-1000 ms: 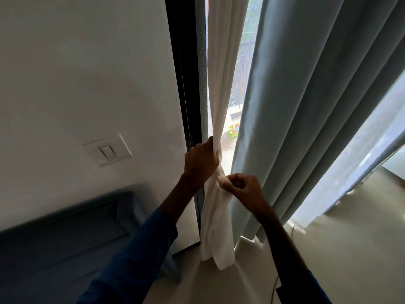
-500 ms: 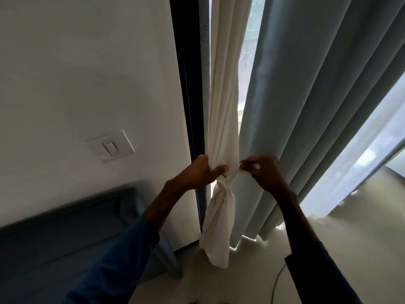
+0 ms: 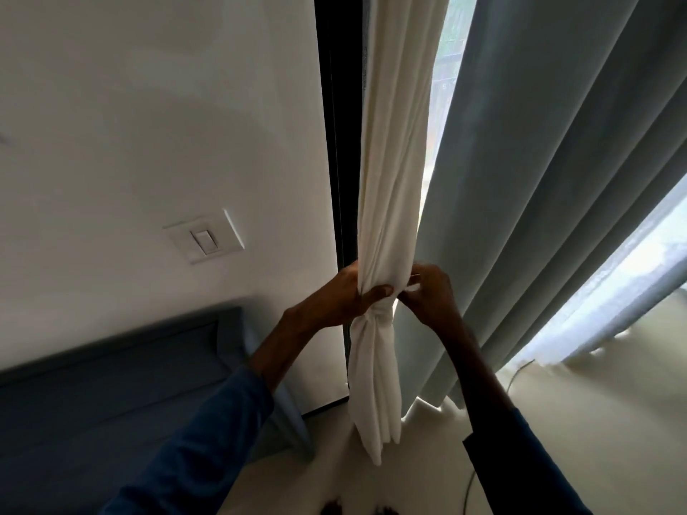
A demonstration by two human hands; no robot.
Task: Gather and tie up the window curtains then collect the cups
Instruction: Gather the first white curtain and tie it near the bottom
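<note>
the white curtain [image 3: 394,172] hangs bunched into one thick rope beside the dark window frame [image 3: 334,143]. the left hand [image 3: 345,291] is clenched round it from the wall side, with the thumb lying across the front of the cloth and the other fingers hidden behind the bunch. just under that thumb the cloth is cinched into a knot [image 3: 381,314], and below it the loose tail flares out and hangs down toward the floor [image 3: 594,421]. the right hand [image 3: 433,297] is up against the other side of the bunch, its fingers [image 3: 418,278] curled and pinching a small white bit of cloth; whether that is the curtain's own end or a separate tie, i cannot tell. right behind that hand hangs the grey-blue curtain [image 3: 539,180] in long folds. a light switch [image 3: 204,241] sits on the wall to the left, above a blue bed [image 3: 111,384]. both curtains run off the top edge, the outdoors in the gap between them is a blur, and some dark shapes at the bottom edge are too cut off to make out.
</note>
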